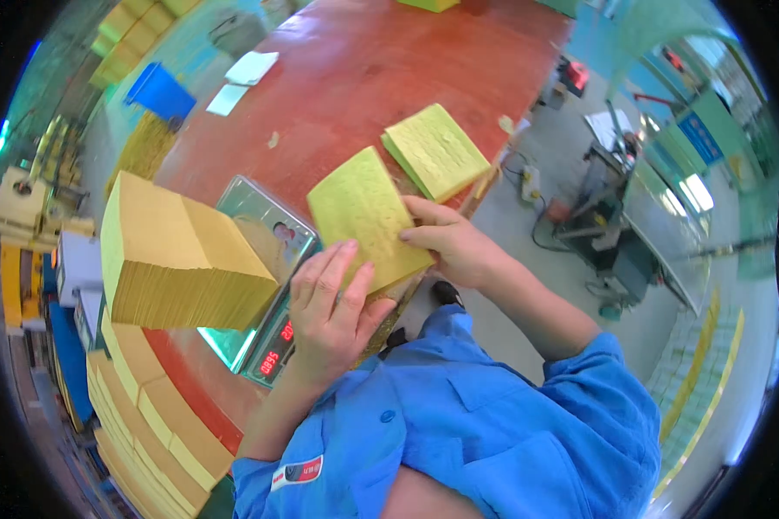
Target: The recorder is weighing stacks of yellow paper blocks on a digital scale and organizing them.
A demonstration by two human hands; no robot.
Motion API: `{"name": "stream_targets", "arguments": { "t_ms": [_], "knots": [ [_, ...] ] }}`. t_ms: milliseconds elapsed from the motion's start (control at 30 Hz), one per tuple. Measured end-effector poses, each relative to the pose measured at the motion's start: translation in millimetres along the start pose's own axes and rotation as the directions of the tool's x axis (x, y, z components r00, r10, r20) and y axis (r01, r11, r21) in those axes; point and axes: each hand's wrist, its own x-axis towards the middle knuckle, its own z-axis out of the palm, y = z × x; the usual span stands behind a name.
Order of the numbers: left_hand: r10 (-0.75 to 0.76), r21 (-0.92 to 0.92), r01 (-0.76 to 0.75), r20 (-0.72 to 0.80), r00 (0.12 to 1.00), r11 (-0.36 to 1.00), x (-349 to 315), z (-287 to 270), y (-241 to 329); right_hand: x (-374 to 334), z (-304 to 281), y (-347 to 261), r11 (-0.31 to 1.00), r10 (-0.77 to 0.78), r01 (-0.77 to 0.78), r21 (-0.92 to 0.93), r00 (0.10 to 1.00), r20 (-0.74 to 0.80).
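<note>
Apparently a handling step: one yellow, dimpled, rectangular paper-like stack point(363, 203) between the hands, right hand point(461, 248) clamped on its right edge, left hand point(331, 316) with fingers laid on its near side, thumb grip untellable; next move seemingly calls for even support. Counted besides: one similar yellow stack point(439, 154) beyond the right hand on the red bench point(346, 69); left of the left hand, one tall yellow sheet block point(182, 251) and one green digital scale point(273, 349).

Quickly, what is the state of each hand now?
Left hand: open, resting on a yellow paper stack.
Right hand: holding that same stack by its right edge.
</note>
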Motion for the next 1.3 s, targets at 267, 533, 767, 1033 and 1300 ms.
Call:
{"name": "stream_targets", "arguments": {
  "t_ms": [267, 533, 767, 1033, 1300],
  "knots": [
    [-0.442, -0.170, 0.422, -0.103, 0.891, 0.891, -13, 13, 5, 153, -50, -32, 0.940, -0.017, 0.037, -0.340, 0.998, 0.062],
    [-0.774, -0.018, 0.917, -0.543, 0.326, 0.399, -66, -68, 42, 287, -135, 10, 0.662, 0.077, 0.068, -0.746, 0.984, 0.158],
    [-0.717, -0.446, 0.823, -0.693, -0.068, 0.353, -123, -125, 60, 258, -85, -35, -0.093, -0.149, 0.290, -0.953, 0.942, 0.301],
    [-0.732, -0.434, 0.767, -0.678, 0.068, 0.473, -117, -167, 7, 213, -26, -29, 0.155, -0.199, 0.360, -0.920, 0.924, 0.328],
    [-0.584, -0.200, 0.552, -0.178, 0.792, 0.810, 32, -51, -18, 164, -39, -34, 0.449, -0.416, 0.333, -0.829, 0.899, 0.136]
  ]
}}
